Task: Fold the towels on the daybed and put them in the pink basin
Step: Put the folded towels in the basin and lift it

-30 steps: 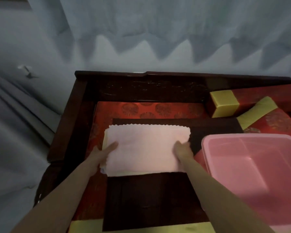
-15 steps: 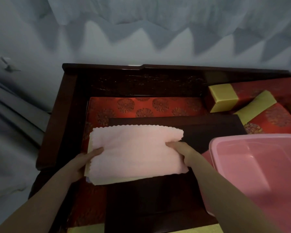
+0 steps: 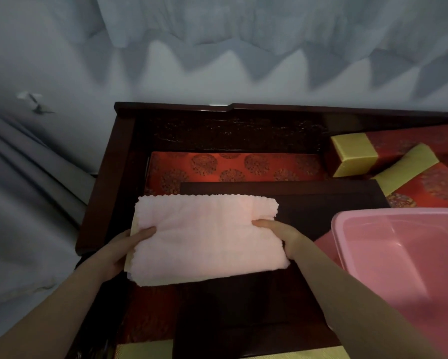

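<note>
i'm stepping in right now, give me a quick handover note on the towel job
Left grip holds the left end of the folded pale pink terry towel, a cream layer beneath it.
Right grip holds its right end.
Pink plastic basin sits to the right, no towel visible inside.
Done: this bundle looks folded. Left: move it right into the basin.

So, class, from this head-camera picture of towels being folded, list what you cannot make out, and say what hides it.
Head view: fingers of the left hand and right hand lie under the folded towels; only thumbs show.
Towel count: pink top hides all but a yellow edge.
The pink basin: right and near sides cut off by the frame edge.
The daybed: right end cut off.
</note>
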Demonstrator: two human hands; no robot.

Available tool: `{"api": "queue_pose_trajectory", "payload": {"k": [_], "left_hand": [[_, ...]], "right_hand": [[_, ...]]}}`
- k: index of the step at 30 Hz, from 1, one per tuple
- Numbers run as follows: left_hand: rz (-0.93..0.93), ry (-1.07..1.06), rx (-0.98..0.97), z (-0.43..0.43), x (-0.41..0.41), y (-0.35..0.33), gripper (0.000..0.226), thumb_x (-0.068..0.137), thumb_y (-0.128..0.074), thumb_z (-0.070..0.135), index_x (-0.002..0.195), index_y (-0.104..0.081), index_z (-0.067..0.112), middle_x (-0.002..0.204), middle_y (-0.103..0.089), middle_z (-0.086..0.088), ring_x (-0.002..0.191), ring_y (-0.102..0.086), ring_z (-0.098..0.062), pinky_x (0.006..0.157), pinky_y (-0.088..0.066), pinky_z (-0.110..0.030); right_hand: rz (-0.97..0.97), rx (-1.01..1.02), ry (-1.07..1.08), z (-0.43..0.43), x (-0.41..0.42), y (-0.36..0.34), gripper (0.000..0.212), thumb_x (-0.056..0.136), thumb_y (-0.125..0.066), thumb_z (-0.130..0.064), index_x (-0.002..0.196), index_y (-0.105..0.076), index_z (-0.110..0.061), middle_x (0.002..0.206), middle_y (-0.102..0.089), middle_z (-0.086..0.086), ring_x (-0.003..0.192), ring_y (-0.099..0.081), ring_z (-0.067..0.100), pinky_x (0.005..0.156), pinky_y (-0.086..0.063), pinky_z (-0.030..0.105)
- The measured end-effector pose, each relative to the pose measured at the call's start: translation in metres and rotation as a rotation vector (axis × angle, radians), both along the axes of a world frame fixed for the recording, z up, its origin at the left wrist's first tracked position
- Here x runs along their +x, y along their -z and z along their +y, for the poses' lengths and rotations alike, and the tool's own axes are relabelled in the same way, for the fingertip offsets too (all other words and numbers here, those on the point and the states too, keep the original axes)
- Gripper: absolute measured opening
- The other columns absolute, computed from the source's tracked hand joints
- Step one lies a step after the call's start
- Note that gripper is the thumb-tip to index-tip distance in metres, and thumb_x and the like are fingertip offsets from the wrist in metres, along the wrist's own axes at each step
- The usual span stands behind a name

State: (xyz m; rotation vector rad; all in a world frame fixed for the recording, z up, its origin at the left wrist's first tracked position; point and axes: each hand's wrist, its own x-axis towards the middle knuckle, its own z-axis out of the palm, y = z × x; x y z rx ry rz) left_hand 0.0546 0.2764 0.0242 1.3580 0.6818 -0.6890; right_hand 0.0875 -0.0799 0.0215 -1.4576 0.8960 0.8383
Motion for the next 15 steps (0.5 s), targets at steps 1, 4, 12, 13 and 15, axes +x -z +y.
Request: {"api": "queue_pose_trajectory", "payload": {"k": [1, 4, 12, 13, 15], "left_hand": [[-0.027, 0.014, 0.007, 0.001, 0.0, -0.008, 0.084, 0.048, -0.086, 0.046, 0.122, -0.057, 0.018, 0.108, -0.072, -0.009, 0.103, -0.064, -0.03, 0.084, -0.052, -0.043], [-0.123, 0.047, 0.048, 0.003, 0.002, -0.035, 0.09, 0.027, -0.09, 0.056, 0.106, -0.063, 0.023, 0.09, -0.077, 0.0, 0.095, -0.067, -0.026, 0.078, -0.052, -0.038], [-0.222, 0.065, 0.054, -0.052, -0.016, -0.16, 0.043, 0.04, -0.087, 0.055, 0.063, -0.076, 0.02, 0.066, -0.075, -0.009, 0.043, -0.066, -0.01, 0.034, -0.048, -0.019], [-0.216, 0.055, 0.058, -0.061, -0.018, -0.174, 0.036, 0.052, -0.083, 0.053, 0.062, -0.074, 0.02, 0.052, -0.07, -0.003, 0.038, -0.062, -0.008, 0.032, -0.045, -0.018], [-0.266, 0.034, 0.094, -0.078, -0.022, -0.19, 0.051, 0.056, -0.079, 0.057, 0.087, -0.067, 0.019, 0.058, -0.072, 0.0, 0.049, -0.067, -0.007, 0.051, -0.055, -0.025]], "right_hand": [[-0.012, 0.012, 0.006, 0.003, -0.001, -0.007, 0.042, 0.064, -0.084, -0.031, 0.098, -0.073, -0.008, 0.102, -0.072, 0.016, 0.098, -0.067, 0.031, 0.092, -0.052, 0.044], [-0.078, 0.068, 0.023, 0.004, -0.002, -0.031, 0.052, 0.06, -0.087, -0.031, 0.103, -0.072, -0.008, 0.104, -0.073, 0.014, 0.099, -0.068, 0.028, 0.092, -0.053, 0.044], [-0.333, 0.254, -0.024, -0.039, -0.006, -0.126, 0.014, 0.082, -0.068, -0.028, 0.086, -0.071, -0.015, 0.074, -0.075, 0.004, 0.063, -0.071, 0.015, 0.051, -0.056, 0.024], [-0.358, 0.258, -0.03, -0.049, -0.007, -0.136, 0.016, 0.081, -0.069, -0.029, 0.09, -0.071, -0.016, 0.077, -0.075, 0.004, 0.066, -0.072, 0.015, 0.054, -0.056, 0.024], [-0.389, 0.236, -0.075, -0.081, -0.02, -0.156, 0.028, 0.071, -0.074, -0.033, 0.094, -0.07, -0.017, 0.084, -0.076, 0.003, 0.072, -0.072, 0.016, 0.06, -0.056, 0.024]]}}
